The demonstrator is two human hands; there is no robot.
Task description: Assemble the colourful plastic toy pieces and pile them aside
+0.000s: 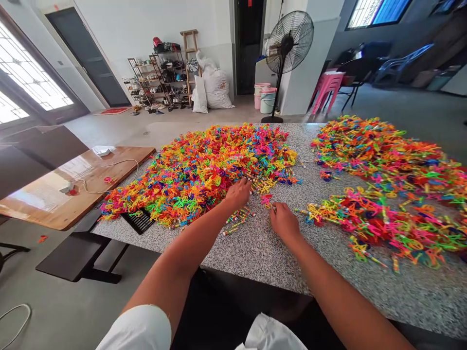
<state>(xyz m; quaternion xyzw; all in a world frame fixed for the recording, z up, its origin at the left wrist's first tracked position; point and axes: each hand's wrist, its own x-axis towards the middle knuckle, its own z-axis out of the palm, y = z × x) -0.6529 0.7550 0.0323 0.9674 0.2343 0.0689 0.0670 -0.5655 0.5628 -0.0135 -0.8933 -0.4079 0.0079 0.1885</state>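
My left hand [239, 193] reaches to the near right edge of a big heap of small bright plastic pieces [197, 170], its fingers curled in among patterned pencil-like sticks [260, 184]. What it grips there is too small to make out. My right hand [285, 222] rests low over the speckled table [251, 257], fingers closed together. Just beyond its fingertips lies a pink piece [266, 200]; whatever the fingers hold is hidden. More patterned sticks [236, 224] lie loose below my left wrist.
At the right, a second spread of colourful pieces [397, 218] covers the tabletop. A black slotted tray [139, 222] pokes out under the left heap. A wooden table [40, 194] adjoins on the left; a standing fan [288, 46] is behind.
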